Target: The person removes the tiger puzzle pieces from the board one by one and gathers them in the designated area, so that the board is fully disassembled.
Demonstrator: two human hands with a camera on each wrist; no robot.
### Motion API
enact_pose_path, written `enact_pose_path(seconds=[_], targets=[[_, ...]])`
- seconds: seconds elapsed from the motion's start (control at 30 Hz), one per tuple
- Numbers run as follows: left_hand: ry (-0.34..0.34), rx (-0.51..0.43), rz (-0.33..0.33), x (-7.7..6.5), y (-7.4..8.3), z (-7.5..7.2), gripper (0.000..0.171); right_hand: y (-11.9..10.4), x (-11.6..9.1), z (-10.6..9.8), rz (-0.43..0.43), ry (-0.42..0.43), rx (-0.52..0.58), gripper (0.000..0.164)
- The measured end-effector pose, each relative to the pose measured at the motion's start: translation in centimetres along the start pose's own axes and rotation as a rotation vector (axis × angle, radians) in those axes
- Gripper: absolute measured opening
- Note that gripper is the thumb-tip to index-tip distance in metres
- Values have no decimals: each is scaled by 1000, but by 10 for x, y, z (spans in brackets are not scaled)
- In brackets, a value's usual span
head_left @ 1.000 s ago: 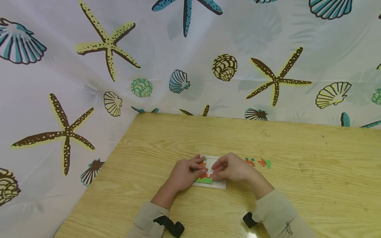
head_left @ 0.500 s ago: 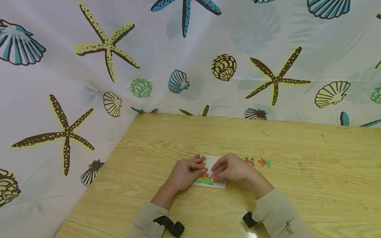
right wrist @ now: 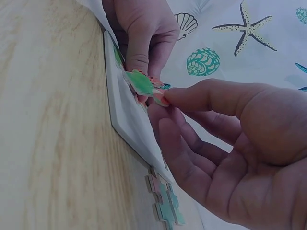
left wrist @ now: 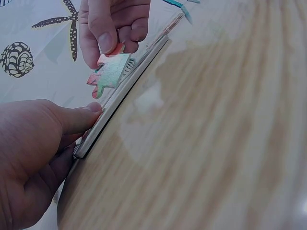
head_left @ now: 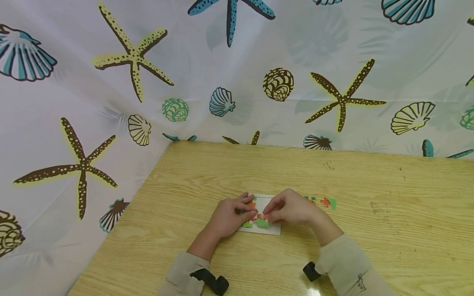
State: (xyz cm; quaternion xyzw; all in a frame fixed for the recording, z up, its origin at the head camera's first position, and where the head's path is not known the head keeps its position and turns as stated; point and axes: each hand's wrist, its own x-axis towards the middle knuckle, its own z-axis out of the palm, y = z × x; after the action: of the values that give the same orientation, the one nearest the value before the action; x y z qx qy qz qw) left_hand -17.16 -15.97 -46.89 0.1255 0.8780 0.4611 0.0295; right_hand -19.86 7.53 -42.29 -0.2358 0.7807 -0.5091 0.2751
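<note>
Shifted rightward, one puzzle piece point(head_left: 262, 223) juts left from the right grip point(head_left: 292, 209), pinched at its edge.

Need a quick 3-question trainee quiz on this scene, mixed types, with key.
1. Multiple choice: what does the right grip pinch?
A) a pen
B) a green-and-red puzzle piece
C) a spoon

2. True or false: in the head view, loose pieces lie on the table to the right of the white tray.

3. Short answer: which printed sea motifs can you name on the white backdrop?

Key:
1. B
2. True
3. Starfish and shells
</note>
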Motion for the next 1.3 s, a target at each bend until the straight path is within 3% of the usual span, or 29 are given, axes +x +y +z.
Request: enact_pose_path(seconds=[0.27, 0.8, 1.3], targets=[[-11, -8, 0, 1, 1, 0, 15, 1, -1, -6, 41, 34, 36, 15], [-18, -22, 7, 5, 1, 4, 14, 2, -10, -22, 22, 60, 30, 17], [19, 19, -16, 2, -2, 4, 14, 1, -13, -29, 15, 4, -31, 17]])
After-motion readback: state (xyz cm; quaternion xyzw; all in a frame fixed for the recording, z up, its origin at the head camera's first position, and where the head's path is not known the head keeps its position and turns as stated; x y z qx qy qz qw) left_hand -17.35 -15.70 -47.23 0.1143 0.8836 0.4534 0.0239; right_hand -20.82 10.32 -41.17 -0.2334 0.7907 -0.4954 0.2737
